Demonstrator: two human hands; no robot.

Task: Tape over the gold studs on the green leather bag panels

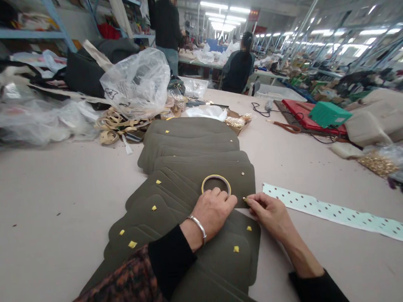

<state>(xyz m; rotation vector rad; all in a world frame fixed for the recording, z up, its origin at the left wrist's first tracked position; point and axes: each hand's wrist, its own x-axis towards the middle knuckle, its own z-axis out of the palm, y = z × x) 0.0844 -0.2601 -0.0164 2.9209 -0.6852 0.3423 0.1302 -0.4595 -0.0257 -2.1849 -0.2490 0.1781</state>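
Observation:
Overlapping dark olive panels (189,170) lie fanned out in a long row on the table. Several carry small yellow tape squares (236,249), and small metal fittings (243,174) show on some. My left hand (213,210), with a silver bangle at the wrist, has its fingers bent over the near side of a roll of yellow tape (204,182). The hand covers that part of the roll. Just to the right, my right hand (267,211) pinches a tiny yellow piece of tape (245,199) between thumb and forefinger, above a panel's right edge.
A pale green strip with dark dots (332,210) runs to the right. Clear plastic bags (140,81) and tan straps (111,130) heap up at the back left. A green box (330,114) sits on a red case (294,109). Two people (239,69) are farther back.

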